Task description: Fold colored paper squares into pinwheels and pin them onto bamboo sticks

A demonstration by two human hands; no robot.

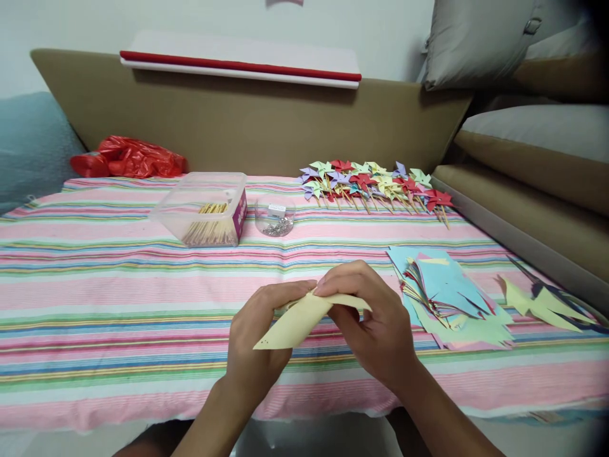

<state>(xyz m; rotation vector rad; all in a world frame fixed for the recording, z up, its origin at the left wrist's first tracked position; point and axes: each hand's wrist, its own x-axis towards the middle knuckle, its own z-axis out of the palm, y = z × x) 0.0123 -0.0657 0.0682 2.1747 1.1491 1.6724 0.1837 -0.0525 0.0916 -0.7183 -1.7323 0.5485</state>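
Note:
Between my two hands is a piece of pale yellow paper (295,322), bent into curved flaps, with small dark dots at its lower left tip. My left hand (257,333) grips its left side, with the fingers closed along the top edge. My right hand (375,317) pinches the paper at the top and right, thumb beneath and fingers above. To the right lies a stack of cut paper pieces (450,289) in blue, green, pink and yellow. Farther right, a loose yellow cut paper (537,306) lies partly over dark-handled scissors (556,298).
A clear plastic box (176,212) of wooden sticks stands at centre left, beside a round clear container (264,219) with small metal pieces. Several finished paper pinwheels (364,181) on sticks lie at the back. A red plastic bag (137,158) sits back left; cushions (537,143) border the right.

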